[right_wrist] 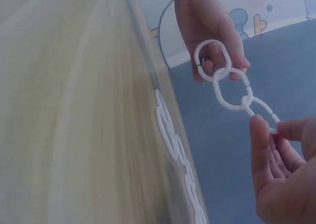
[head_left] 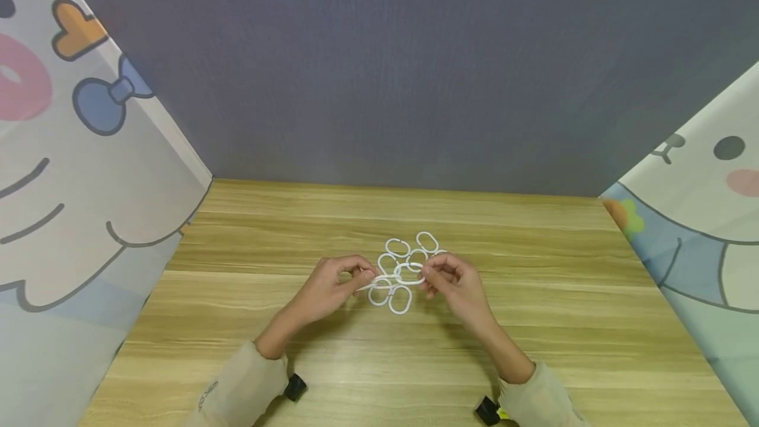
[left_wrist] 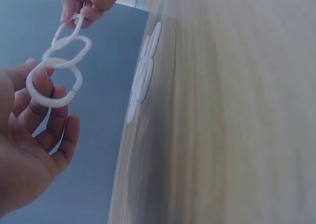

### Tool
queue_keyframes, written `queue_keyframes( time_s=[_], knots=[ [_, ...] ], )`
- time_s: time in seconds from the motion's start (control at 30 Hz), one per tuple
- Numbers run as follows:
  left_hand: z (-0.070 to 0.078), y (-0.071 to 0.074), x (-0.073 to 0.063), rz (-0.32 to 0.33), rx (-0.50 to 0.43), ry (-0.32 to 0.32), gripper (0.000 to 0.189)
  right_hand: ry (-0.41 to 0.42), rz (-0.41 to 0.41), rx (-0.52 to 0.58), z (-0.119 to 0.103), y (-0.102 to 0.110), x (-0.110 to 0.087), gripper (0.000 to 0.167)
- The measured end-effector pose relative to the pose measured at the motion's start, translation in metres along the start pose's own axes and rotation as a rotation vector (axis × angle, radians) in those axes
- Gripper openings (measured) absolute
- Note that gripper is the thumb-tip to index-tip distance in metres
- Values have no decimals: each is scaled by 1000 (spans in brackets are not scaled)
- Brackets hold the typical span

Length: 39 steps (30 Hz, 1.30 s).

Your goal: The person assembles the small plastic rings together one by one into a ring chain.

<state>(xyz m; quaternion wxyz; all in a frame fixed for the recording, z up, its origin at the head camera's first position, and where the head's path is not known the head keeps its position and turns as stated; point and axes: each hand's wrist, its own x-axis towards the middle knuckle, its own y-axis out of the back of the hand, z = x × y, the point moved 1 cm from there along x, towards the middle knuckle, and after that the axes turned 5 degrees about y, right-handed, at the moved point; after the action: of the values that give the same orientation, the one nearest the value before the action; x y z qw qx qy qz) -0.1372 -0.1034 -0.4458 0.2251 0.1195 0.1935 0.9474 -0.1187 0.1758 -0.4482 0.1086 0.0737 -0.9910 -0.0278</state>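
Three white oval plastic links hang joined as a short chain between the two hands, above the table. My left hand (head_left: 331,285) pinches the end link (left_wrist: 53,103) between thumb and forefinger, with the other fingers loosely bent. The opposite end link (right_wrist: 264,105) is held between the thumb and fingertips of my right hand (head_left: 459,284). Between them the middle link (right_wrist: 227,104) passes through both, touched by neither hand. Small splits show in the links' rims. Beneath the chain, several more white links (left_wrist: 144,81) lie flat on the table in a loose cluster, some overlapping.
The wood-grain table (head_left: 379,368) runs back to a dark grey panel (head_left: 379,71). Cartoon-printed side panels (head_left: 136,183) stand at left and right. A black wrist device (head_left: 295,387) sits by the left sleeve, and another (head_left: 488,411) by the right one.
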Motion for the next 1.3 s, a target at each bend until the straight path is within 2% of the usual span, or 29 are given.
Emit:
queue_keyframes(
  time_s=[0.13, 0.27, 0.4, 0.53, 0.63, 0.93, 1.13, 1.3],
  knots=[
    [-1, 1, -1, -29, -2, 6, 19, 4, -42, -3, 1, 2, -5, 13],
    [-3, 2, -3, -85, 9, 6, 21, 6, -68, -55, 2, 4, -11, 12],
    [-4, 5, -5, -162, 20, 1, 22, 6, -80, -112, 5, 5, -15, 9],
    [-5, 10, -6, -268, 11, 21, 23, 4, -110, -130, 11, 5, -19, 8],
    [-7, 15, -7, -331, 0, 46, 23, 16, -148, -131, 15, 4, -21, 6],
    [-11, 27, -14, -440, -6, 82, 21, 63, -295, -148, 25, -1, -25, 3],
    [-11, 31, -17, -474, 3, 101, 19, 39, -287, -151, 27, -5, -26, 5],
    [-10, 30, -19, -455, 47, 103, 19, 39, -281, -141, 28, -6, -27, 7]
  ],
)
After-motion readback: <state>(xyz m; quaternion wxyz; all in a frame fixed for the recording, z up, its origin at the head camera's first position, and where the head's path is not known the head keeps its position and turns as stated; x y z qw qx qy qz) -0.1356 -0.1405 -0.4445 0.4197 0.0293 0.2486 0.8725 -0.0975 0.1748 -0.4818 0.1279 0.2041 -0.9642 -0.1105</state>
